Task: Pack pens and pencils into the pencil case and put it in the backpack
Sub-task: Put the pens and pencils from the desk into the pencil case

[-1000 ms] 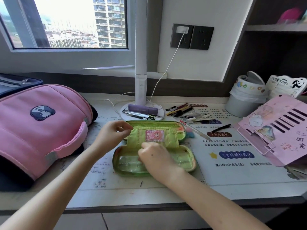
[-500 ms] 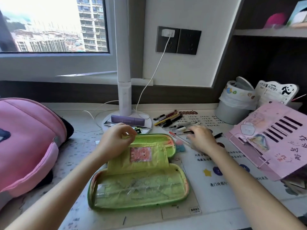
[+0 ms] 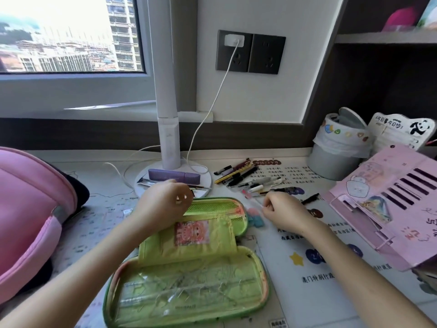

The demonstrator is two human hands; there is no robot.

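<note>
The green pencil case [image 3: 189,287] lies open on the desk in front of me, with its inner flap [image 3: 189,240] standing up. My left hand [image 3: 163,204] is curled over the flap's top edge and holds it. To the right of the case, my right hand [image 3: 283,214] pinches a clear pen with a pink end [image 3: 251,200] just above the desk. A loose pile of pens and pencils [image 3: 243,177] lies behind that hand. The pink backpack [image 3: 28,221] lies at the far left of the desk.
A white lamp pole and its base [image 3: 169,147] stand behind the case, with a purple box [image 3: 173,175] and a white cable on the base. A blue and pink eraser [image 3: 255,217] lies beside the case. A grey bin [image 3: 335,157] and a pink book stand [image 3: 390,200] stand at the right.
My right hand left the pencil case, reached right to the pens and now pinches a clear pen. My left hand stayed on the flap. The view shifted right and closer.
</note>
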